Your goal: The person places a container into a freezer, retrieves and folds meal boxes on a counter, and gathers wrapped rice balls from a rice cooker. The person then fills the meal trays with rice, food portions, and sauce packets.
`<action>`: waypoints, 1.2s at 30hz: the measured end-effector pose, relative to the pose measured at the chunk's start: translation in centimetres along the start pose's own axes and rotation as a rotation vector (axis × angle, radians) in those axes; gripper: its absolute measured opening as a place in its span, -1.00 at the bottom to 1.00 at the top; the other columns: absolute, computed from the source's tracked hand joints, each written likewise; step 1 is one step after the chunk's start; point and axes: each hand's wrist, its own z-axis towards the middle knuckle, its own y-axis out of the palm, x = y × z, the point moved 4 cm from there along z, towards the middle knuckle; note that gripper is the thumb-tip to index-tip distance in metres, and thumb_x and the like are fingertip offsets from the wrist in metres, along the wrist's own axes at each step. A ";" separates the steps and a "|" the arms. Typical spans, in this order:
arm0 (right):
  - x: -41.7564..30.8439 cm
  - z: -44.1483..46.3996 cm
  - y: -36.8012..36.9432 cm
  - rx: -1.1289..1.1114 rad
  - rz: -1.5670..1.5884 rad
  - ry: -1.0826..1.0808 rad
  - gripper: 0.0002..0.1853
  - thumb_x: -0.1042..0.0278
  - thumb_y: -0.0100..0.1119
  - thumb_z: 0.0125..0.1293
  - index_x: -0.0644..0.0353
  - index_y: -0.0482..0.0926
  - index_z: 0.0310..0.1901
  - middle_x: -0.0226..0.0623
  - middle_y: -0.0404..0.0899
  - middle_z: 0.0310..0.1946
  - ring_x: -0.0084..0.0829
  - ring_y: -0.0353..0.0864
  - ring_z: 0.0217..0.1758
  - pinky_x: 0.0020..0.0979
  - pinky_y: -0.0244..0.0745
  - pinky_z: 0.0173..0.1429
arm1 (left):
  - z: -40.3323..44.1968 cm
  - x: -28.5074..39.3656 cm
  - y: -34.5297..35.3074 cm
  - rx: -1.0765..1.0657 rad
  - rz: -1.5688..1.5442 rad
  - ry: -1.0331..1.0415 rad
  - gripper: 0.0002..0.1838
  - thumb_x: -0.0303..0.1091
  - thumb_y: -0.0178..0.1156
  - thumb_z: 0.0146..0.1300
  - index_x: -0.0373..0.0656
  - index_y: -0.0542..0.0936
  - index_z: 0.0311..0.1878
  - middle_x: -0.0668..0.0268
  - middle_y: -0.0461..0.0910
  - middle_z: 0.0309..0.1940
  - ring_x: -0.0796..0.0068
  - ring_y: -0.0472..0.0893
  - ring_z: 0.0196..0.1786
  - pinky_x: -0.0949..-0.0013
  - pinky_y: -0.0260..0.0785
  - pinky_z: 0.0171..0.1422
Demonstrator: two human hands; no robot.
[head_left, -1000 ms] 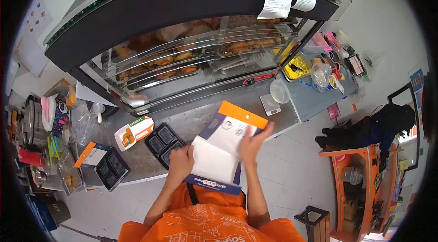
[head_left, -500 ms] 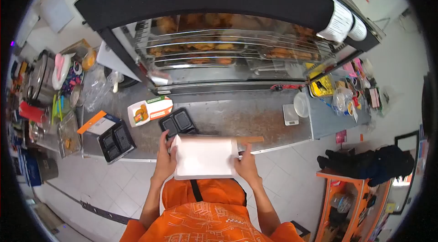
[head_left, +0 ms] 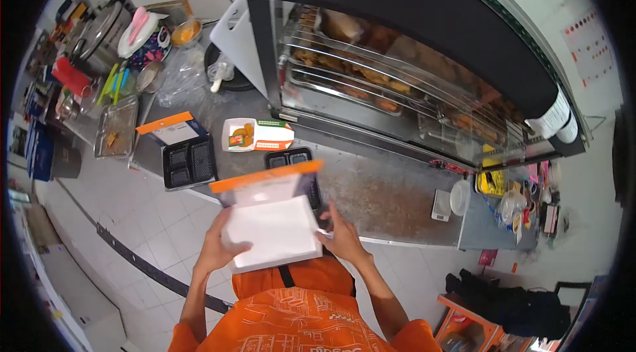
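Observation:
A white-lined cardboard box [head_left: 275,234], its orange-edged lid raised at the back, is held in front of my body. My left hand [head_left: 217,246] grips its left side, thumb over the inside. At the right side, my right hand [head_left: 344,239] holds the wall, with a finger pointing up. Behind the lid, a black compartment tray [head_left: 291,156] lies partly hidden on the counter. Left of it stands a second black tray [head_left: 189,162] with an orange-edged lid [head_left: 173,129]. Between them and farther back is a small open carton [head_left: 255,135] with fried food.
A glass display warmer [head_left: 397,80] with fried food on racks stands behind the metal counter [head_left: 377,193]. At the left are plastic bags [head_left: 182,80], a pot [head_left: 106,34] and a clear tray [head_left: 116,128]. A scale [head_left: 441,205] and a plastic tub [head_left: 459,197] sit at the right.
The box has been turned and opened out into a tray shape with its lid up, my hands moving to its sides. My view has swung left.

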 end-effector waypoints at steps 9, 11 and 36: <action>11.5 13.5 6.3 0.198 -0.485 0.300 -0.55 0.03 0.20 0.42 0.25 0.60 0.12 0.09 0.69 -0.08 0.17 0.68 -0.11 0.08 0.57 -0.02 | -6.1 0.9 -5.1 0.415 0.243 -0.150 0.35 -0.31 0.75 -0.53 -0.32 0.22 0.48 -0.05 0.27 0.44 -0.13 0.30 0.48 0.05 0.23 0.58; 12.6 11.8 3.6 0.282 -0.387 0.395 -0.66 0.15 0.22 0.41 0.25 0.63 0.01 0.17 0.69 -0.17 0.21 0.67 -0.07 0.07 0.55 -0.03 | -5.9 0.9 -5.7 0.445 0.249 -0.157 0.35 -0.33 0.75 -0.50 -0.33 0.21 0.49 -0.09 0.25 0.46 -0.15 0.27 0.51 0.04 0.22 0.59; 14.1 8.4 -0.4 0.034 -0.825 -0.091 -0.48 0.52 0.07 0.35 0.17 0.46 0.36 0.00 0.52 0.14 0.04 0.43 0.30 0.09 0.32 0.32 | 15.0 -6.1 18.0 -0.094 0.269 0.225 -0.27 -0.49 0.26 0.20 -0.17 0.31 0.48 -0.18 0.54 0.15 -0.27 0.58 0.12 -0.08 0.48 0.24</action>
